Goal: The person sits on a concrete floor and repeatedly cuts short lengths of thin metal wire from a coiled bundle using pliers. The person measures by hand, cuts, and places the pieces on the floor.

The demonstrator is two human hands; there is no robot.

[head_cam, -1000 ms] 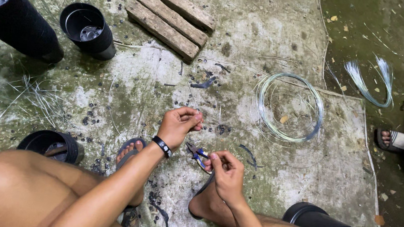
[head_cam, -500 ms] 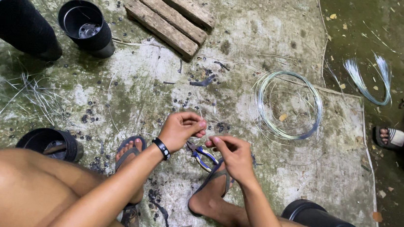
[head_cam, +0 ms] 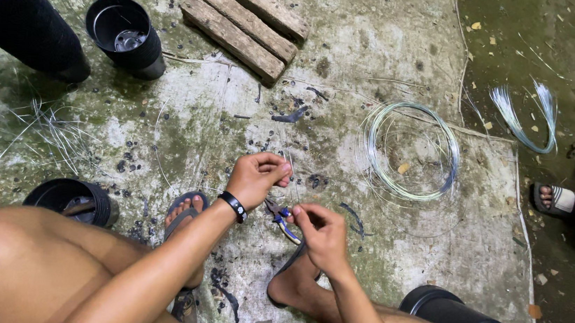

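Observation:
I squat over a stained concrete floor. My left hand (head_cam: 255, 177), with a black wristband, is closed, its thumb and fingers pinching a thin wire (head_cam: 286, 156) that runs up from the fingertips. My right hand (head_cam: 320, 236) is just to the right and lower, fingers pinched on what looks like the same fine wire. A pair of blue-handled pliers (head_cam: 282, 220) lies on the floor between the two hands, touched by neither. My sandalled feet sit below the hands.
A coil of pale wire (head_cam: 409, 151) lies to the right. Three wooden slats (head_cam: 243, 20) lie at the top. Black cylinders (head_cam: 126, 35) stand at left, lower left and lower right. Loose wire offcuts (head_cam: 51, 133) lie left. Another person's sandalled feet (head_cam: 565, 199) are at the right edge.
My right hand rose toward the left hand half a second ago, then dropped back down and right. The left hand stayed almost still, pinching the wire.

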